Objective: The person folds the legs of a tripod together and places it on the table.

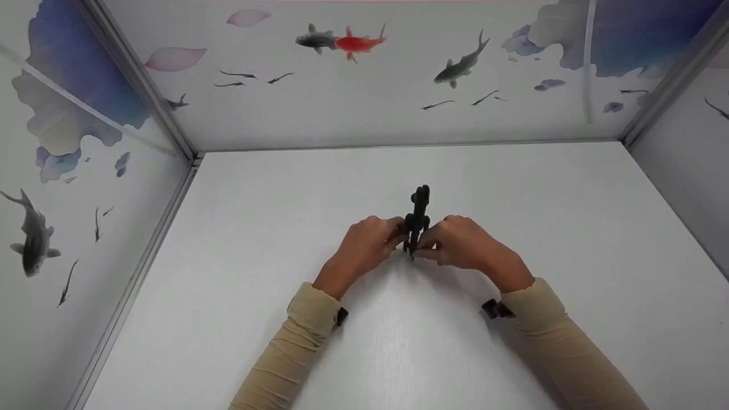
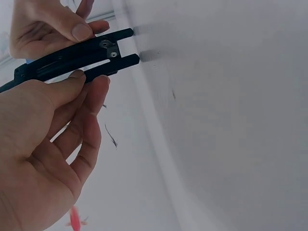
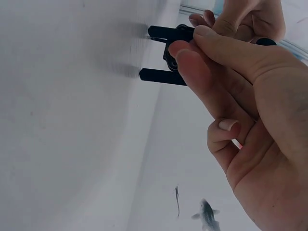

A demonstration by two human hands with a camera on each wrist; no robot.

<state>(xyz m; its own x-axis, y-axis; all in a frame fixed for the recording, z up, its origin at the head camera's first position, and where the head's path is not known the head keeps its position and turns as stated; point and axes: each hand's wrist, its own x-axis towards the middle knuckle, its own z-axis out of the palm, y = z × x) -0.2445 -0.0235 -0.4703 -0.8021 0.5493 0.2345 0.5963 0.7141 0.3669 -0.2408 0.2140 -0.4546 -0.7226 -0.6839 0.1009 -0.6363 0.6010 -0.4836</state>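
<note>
A small black tripod (image 1: 420, 200) with slim legs stands over the white table, its foot ends close to the surface. On its left side, my left hand (image 1: 366, 244) pinches one leg between thumb and fingertips, as the left wrist view shows at the lower leg (image 2: 126, 62). My right hand (image 1: 464, 242) grips another leg (image 3: 163, 32) from the right, thumb and index finger against it. A riveted hinge (image 2: 109, 47) joins the legs near their ends. Both hands partly cover the tripod's middle.
The white tabletop (image 1: 256, 210) spreads around the hands. White panels with painted fish, such as the back wall (image 1: 398, 119), enclose it at the back and sides. Metal frame strips (image 1: 182, 134) run along the corners. Both sleeves wear small black wrist cameras (image 1: 496, 308).
</note>
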